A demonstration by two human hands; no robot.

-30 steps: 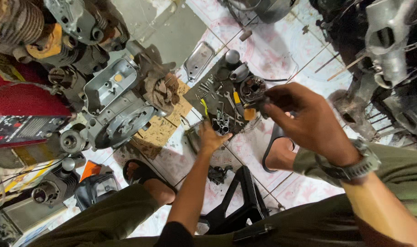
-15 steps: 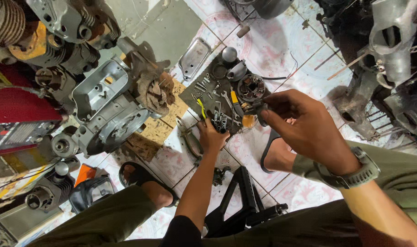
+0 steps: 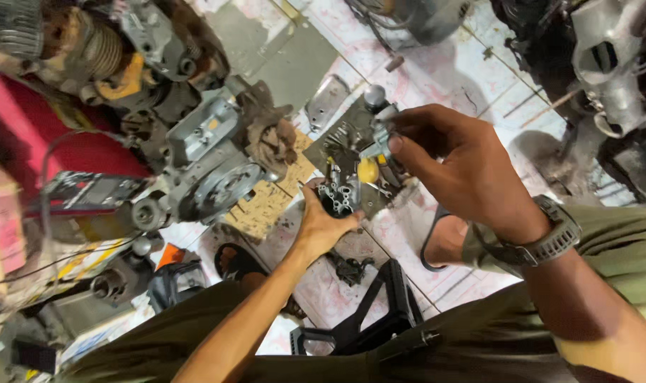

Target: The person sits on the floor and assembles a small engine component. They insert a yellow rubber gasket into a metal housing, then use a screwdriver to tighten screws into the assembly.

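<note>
Your right hand [image 3: 464, 170] is pinching a small grey metal part [image 3: 379, 138] up over the dark tool tray [image 3: 337, 142]. Your left hand [image 3: 326, 220] is reaching down, fingers curled around maybe a socket holder [image 3: 337, 195]. Next calls for steady fitting.

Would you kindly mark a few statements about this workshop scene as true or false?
1. The right hand holds a small metal part in its fingers. True.
2. The left hand is lifted to head height. False: it reaches down to a cluster of sockets on the floor.
3. A watch sits on the right wrist. True.
4. The floor is bare soil. False: it is pale tile.
5. A yellow-handled tool lies near the sockets. True.
</note>
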